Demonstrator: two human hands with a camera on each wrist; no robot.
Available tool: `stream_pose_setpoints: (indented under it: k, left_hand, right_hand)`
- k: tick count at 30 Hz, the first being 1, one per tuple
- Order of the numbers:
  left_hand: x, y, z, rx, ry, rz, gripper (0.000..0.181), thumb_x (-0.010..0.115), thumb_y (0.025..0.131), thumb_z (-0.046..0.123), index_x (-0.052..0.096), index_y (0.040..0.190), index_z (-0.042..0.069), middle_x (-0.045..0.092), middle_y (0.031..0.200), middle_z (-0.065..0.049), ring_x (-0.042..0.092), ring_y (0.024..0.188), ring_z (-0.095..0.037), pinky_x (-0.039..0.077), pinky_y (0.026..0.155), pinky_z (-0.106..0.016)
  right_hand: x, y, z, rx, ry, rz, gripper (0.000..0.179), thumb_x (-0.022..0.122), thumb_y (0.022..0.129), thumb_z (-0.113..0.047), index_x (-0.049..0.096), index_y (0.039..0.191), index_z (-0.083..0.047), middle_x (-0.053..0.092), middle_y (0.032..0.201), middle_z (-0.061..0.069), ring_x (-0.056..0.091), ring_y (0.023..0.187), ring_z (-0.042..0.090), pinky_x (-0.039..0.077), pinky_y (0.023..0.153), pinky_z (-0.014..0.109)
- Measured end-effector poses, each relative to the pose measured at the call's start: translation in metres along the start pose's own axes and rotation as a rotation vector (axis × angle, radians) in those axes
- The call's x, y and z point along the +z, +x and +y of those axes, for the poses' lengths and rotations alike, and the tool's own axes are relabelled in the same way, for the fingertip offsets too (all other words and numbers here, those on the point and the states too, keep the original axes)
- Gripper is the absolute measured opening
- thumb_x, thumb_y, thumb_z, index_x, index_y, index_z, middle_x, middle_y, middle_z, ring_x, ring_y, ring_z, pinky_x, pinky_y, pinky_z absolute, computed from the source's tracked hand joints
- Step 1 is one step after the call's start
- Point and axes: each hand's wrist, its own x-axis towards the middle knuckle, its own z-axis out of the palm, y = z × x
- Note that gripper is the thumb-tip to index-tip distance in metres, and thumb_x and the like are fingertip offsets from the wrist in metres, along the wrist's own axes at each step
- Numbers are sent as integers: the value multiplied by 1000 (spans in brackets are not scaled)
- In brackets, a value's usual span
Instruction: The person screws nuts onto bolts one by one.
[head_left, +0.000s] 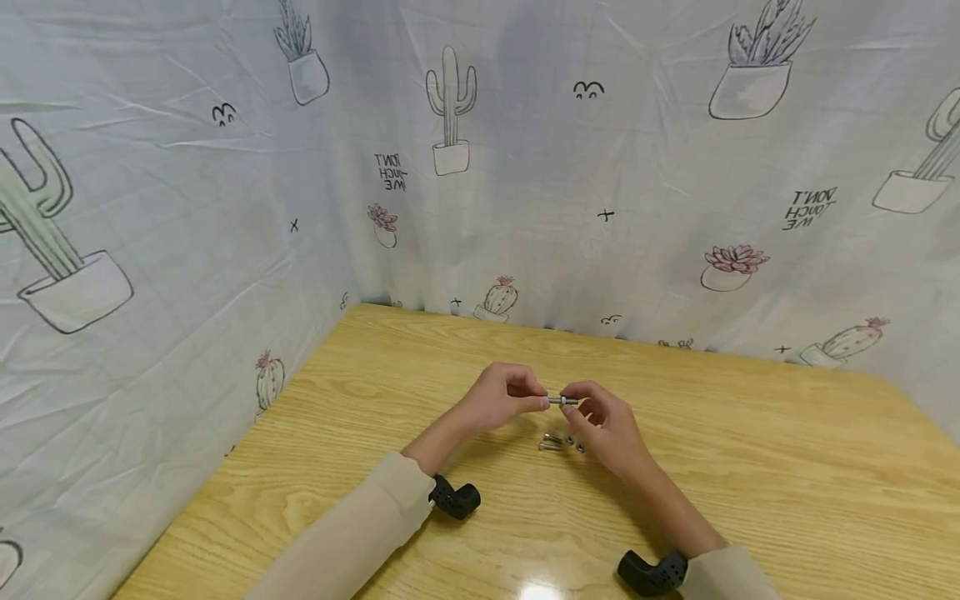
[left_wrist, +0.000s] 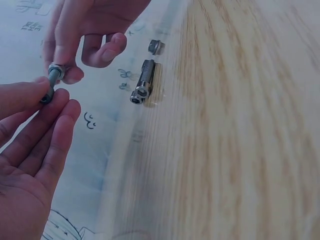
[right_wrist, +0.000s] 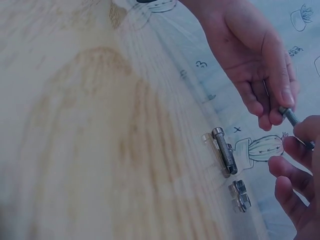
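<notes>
Above the table, my left hand [head_left: 498, 398] pinches the head end of a metal bolt [head_left: 554, 400] between thumb and fingertips. The bolt lies roughly level, pointing toward my right hand [head_left: 609, 425]. A nut [left_wrist: 58, 69] sits around the bolt's shank, seen in the left wrist view, and my right thumb and fingers pinch it there. In the right wrist view the bolt's head [right_wrist: 285, 110] shows at the left fingertips, while the right fingers hide part of the far end. Two loose socket-head bolts [right_wrist: 224, 150] lie below the hands, side by side.
Two loose nuts [right_wrist: 241, 195] rest near the loose bolts on the wooden table [head_left: 420, 350]. A cloth [head_left: 525, 208] printed with cacti hangs along the table's back and left edges. Black wrist mounts [head_left: 457, 500] sit by both beige sleeves.
</notes>
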Motion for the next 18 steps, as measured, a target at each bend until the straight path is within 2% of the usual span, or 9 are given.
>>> stream_pose_setpoints:
  k: [6,12,14,18]
  left_hand:
    - [-1,-1,3,5,1,-16,4,71,89,17,72,87,13,70,93,-4,68,81,-10,55,74,-24]
    - [-1,-2,7,20,-14,-39,4,71,88,15,71,87,11,70,93,-5,67,80,-9,55,73,-23]
    - [-1,-2,8,29,-26,-52,4,72,88,13,71,87,9,71,93,-6,67,79,-8,55,72,-23]
    - [1,-1,7,48,-35,-82,5,72,88,12,71,88,7,71,93,-8,67,80,-7,55,74,-21]
  right_hand:
    - [0,1,0,47,47,-15,15,56,99,-18,64,106,-6,65,86,16,60,62,18,51,56,25]
    - [-1,1,-12,65,77,-43,21,50,101,-12,62,95,5,59,73,22,55,60,29,48,54,25]
    - [-2,1,-18,60,72,-49,26,47,102,-10,62,87,5,56,67,22,52,56,27,46,52,25]
    - [-2,2,-18,70,52,-40,38,42,104,-12,59,73,2,50,58,18,45,49,14,42,49,25]
